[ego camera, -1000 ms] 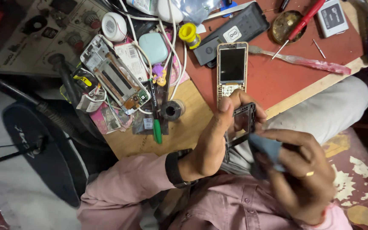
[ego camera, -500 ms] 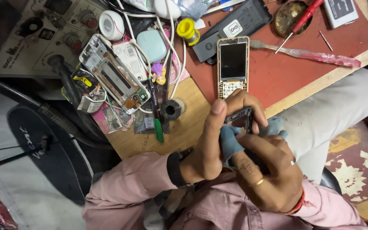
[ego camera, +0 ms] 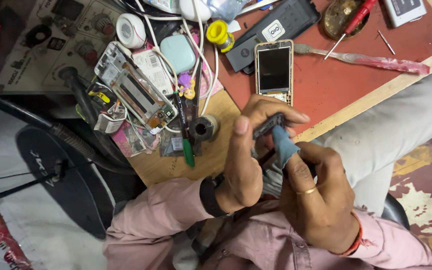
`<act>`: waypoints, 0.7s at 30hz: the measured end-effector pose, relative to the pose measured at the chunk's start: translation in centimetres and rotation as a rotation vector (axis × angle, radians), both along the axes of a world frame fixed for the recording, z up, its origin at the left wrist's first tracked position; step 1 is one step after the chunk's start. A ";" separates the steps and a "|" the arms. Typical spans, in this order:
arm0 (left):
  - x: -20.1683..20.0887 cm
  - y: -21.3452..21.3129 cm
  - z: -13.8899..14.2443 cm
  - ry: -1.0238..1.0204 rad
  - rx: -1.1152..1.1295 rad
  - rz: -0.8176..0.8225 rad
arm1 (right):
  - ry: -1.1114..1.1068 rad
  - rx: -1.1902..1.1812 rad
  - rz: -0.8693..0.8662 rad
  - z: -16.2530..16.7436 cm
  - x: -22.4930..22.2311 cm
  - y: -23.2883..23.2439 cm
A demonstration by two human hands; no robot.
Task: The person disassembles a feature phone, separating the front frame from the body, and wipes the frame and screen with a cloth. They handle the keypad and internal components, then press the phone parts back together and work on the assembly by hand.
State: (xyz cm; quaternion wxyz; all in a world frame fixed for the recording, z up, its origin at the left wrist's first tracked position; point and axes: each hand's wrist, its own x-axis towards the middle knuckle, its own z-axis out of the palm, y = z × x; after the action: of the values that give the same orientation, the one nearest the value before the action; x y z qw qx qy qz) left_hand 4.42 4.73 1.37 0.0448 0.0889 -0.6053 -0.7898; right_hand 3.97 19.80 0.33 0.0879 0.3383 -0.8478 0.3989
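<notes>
Hand on my left (ego camera: 248,160) is clamped around a small dark phone part (ego camera: 267,125), thumb up along one side and fingers curled over the top, holding it above the near edge of the counter (ego camera: 326,90). My right hand (ego camera: 316,200) is closed on a blue cloth (ego camera: 282,145), whose tip I press against the underside of that part; a gold ring sits on one finger, and I see a red thread at the wrist. Both hands hover over my lap, between my pink sleeves and a grey trouser leg (ego camera: 391,130).

Just beyond my left fingers lies a keypad phone (ego camera: 274,70) with a dark screen, flat on the red counter top. Beside it I see a black case (ego camera: 276,30) and, farther right, a pink-handled toothbrush (ego camera: 371,61) and a red screwdriver (ego camera: 352,22) resting across a round dish (ego camera: 337,12). To the left lie a green pen (ego camera: 188,150), a stripped phone frame (ego camera: 136,95), white cables (ego camera: 203,75) and a yellow spool (ego camera: 219,32).
</notes>
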 end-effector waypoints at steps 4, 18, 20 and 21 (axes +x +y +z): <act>0.5 -0.2 0.2 0.076 0.030 0.065 | -0.076 -0.006 0.025 0.0 1.3 -0.1; 0.3 -1.2 1.1 -0.038 0.515 -0.070 | 0.243 0.042 0.445 1.5 -4.2 -0.1; 0.0 -1.3 1.0 -0.098 0.605 -0.093 | 0.301 0.093 0.408 2.3 -5.6 0.8; -0.1 -1.4 1.0 -0.135 0.572 -0.097 | 0.317 0.102 0.428 2.3 -6.0 0.8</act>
State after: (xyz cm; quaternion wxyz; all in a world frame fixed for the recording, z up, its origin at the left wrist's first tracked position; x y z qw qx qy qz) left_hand 4.34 3.31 2.37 -0.0602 0.1213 -0.3635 -0.9217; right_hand -2.03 20.62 2.61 0.1160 0.5720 -0.7516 0.3073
